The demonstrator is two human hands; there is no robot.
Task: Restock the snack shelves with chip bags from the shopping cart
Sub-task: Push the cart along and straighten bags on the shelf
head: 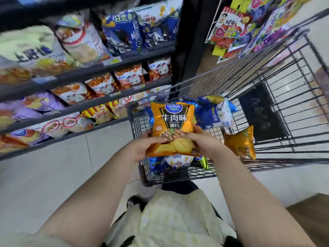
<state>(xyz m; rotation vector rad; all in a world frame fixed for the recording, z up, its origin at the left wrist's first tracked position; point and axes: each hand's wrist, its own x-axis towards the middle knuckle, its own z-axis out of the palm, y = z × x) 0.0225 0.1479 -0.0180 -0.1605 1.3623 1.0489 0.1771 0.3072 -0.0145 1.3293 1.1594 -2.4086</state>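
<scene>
the left grip (142,147) and right grip (204,141) are pinching the lower half of an orange chip bag (172,120), holding it upright above the shopping cart (277,72). beyond the grips, blue bags (213,111) are lying in the cart; right of the right grip a second orange bag (239,142) is lying there; under the grips a blue-white bag (178,162) is resting. left of the left grip the snack shelves (106,67) are holding packed bags.

Your shopping cart (222,72) stands straight ahead, with the snack shelves (85,73) along its left. The chip bag (171,125) sits over the cart's near end, left grip (142,147) and right grip (204,144) at its lower sides. The other bags (213,113) lie in the cart beneath and behind it.
</scene>
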